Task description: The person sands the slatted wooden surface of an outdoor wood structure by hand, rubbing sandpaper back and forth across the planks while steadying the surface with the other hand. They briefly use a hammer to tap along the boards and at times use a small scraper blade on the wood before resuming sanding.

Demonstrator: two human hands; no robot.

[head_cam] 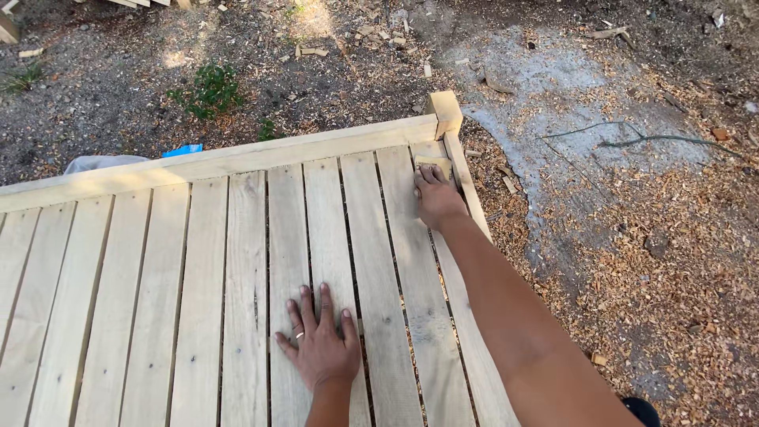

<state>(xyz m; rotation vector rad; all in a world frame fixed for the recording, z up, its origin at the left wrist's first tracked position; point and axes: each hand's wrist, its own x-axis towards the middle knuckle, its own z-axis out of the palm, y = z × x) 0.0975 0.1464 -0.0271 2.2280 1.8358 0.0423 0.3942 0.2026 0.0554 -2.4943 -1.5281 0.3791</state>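
Sandpaper block lying on slats at far right corner, just under corner post. Right hand pressing it, fingers together, tips on block. Left hand resting flat mid-panel, fingers spread, ring showing. Rail running along far edge. Sawdust covering ground at right; small plant growing beyond rail.
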